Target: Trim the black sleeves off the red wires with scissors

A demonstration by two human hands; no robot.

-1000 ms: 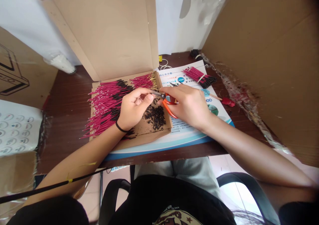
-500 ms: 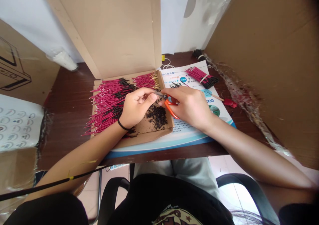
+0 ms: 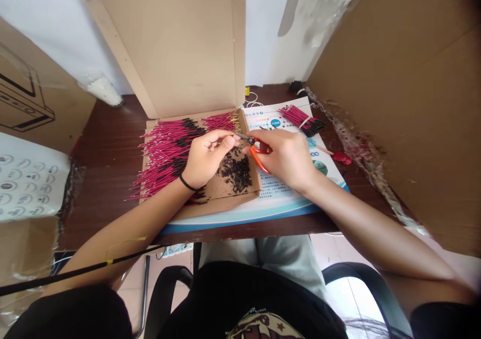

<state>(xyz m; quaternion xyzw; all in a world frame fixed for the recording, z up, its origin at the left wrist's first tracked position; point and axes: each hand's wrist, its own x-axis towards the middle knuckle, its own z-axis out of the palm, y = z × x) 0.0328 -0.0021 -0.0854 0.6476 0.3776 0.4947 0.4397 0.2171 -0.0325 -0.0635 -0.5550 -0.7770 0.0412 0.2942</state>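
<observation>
My right hand is closed around orange-handled scissors, their dark blades pointing left. Thumb and fingers of my left hand pinch together at the blade tips; what lies between them is too small to make out. Both hands are over a shallow cardboard box. Rows of pink wires with black ends fill its left side, and another pink bundle with gold tips lies at the back. Small black scraps are heaped below my hands.
A banded bundle of pink and black wires rests on a printed sheet at the right. Behind it is a black bundle. A red flower-like item lies farther right. Large cardboard stands beside the table.
The view has shifted slightly. The scissors remain in my right hand, near my left fingertips, and the blades sit a little differently against them.
</observation>
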